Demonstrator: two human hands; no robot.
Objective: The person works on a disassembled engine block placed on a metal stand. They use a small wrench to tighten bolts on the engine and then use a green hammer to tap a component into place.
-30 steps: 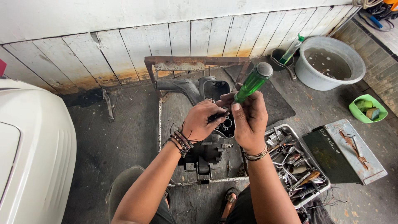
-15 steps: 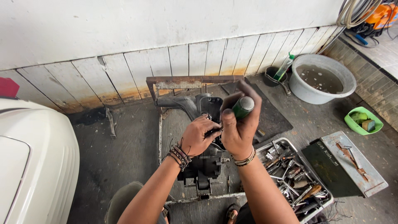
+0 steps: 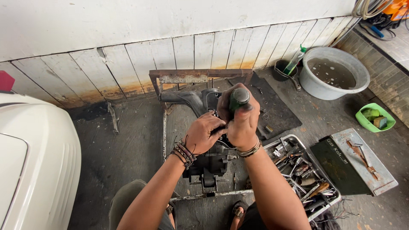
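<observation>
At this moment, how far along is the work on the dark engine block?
Done: the engine block sits bare on the floor mat, with loose tools laid out in the tool tray. In hand: the right hand grips a green-handled screwdriver pointing down into it, the left hand steadying beside. What remains cannot be judged; the hands hide the contact point.

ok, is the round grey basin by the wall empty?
No, the round grey basin holds murky water with small bits floating on it.

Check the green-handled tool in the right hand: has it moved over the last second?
Yes. The green-handled tool has swung from slanting toward the grey basin to pointing at the camera, above the dark engine part.
</observation>
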